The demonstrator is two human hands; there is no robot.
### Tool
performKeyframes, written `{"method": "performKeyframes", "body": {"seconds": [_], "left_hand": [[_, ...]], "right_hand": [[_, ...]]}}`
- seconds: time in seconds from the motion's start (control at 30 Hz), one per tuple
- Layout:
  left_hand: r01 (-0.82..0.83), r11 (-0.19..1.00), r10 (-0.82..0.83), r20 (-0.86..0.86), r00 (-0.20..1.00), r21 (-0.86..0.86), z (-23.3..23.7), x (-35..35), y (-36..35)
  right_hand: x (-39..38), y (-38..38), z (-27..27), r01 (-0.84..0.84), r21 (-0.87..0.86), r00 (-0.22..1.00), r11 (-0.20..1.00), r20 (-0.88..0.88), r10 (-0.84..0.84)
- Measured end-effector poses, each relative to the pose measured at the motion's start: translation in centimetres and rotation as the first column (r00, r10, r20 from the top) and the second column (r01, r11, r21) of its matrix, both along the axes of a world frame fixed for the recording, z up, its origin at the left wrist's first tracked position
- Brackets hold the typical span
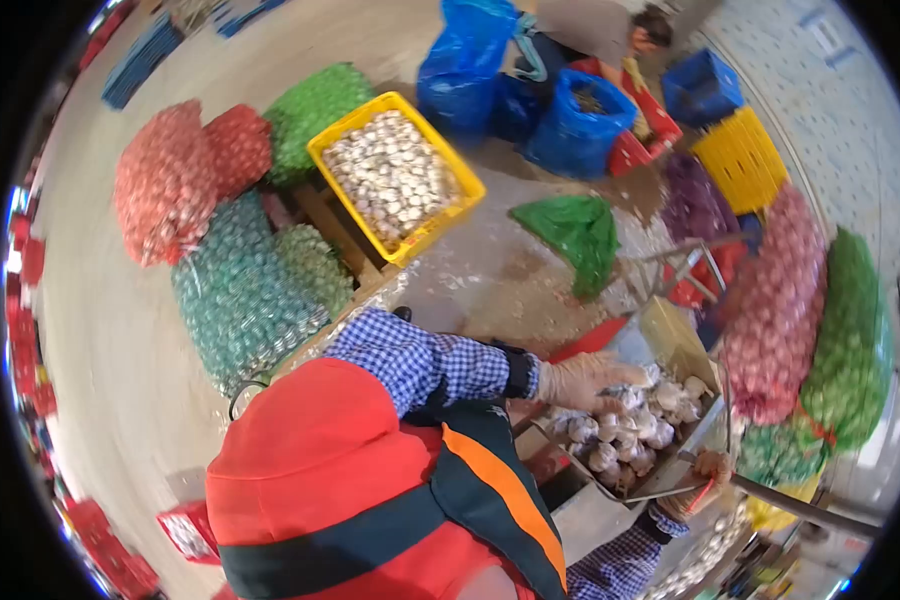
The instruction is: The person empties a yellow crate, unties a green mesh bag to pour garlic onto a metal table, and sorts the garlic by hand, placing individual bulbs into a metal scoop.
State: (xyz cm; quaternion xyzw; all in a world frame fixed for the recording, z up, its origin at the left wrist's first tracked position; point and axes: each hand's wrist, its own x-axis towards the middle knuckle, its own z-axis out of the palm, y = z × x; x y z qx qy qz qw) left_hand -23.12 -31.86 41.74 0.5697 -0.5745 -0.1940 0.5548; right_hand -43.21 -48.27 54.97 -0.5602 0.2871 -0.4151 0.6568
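My left hand point(588, 382), in a pale glove, reaches into a metal tray point(710, 370) of garlic bulbs point(625, 440). Its fingers curl over a whitish-purple bulb at the tray's upper side, partly hiding it. At the lower right corner of the tray is my right hand point(698, 486), also gloved, closed beside the metal rim. A thin red strip shows at its fingers; I cannot make out what it belongs to. Both arms wear blue checked sleeves point(420, 368).
A yellow crate point(460, 205) of garlic stands among filled net sacks point(240, 285). Pink and green net sacks point(780, 310) rise to the right. Blue bags point(580, 125), a green bag point(575, 235) and another person point(590, 30) are beyond the tray.
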Motion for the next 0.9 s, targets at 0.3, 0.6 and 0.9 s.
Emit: {"method": "performKeyframes", "body": {"seconds": [0.3, 0.6, 0.9], "left_hand": [[-0.589, 0.689, 0.711, -0.236, 0.662, 0.422, -7.7, 16.6, 29.2], [-0.392, -0.091, 0.996, 0.078, -0.049, 0.916, -11.4, 7.2, 58.6], [-0.231, 0.228, 0.973, -0.226, 0.038, 0.946, -25.8, -1.1, 57.6]], "right_hand": [[31.1, 11.4, -16.9, -0.36, -0.186, 0.859, 0.914, -0.448, 0.247], [52.5, 28.0, -32.2, -0.547, -0.232, 0.537, 0.804, -0.834, 0.124], [45.7, 25.9, -23.2, -0.476, -0.349, 0.467, 0.807, -0.878, -0.104]]}}
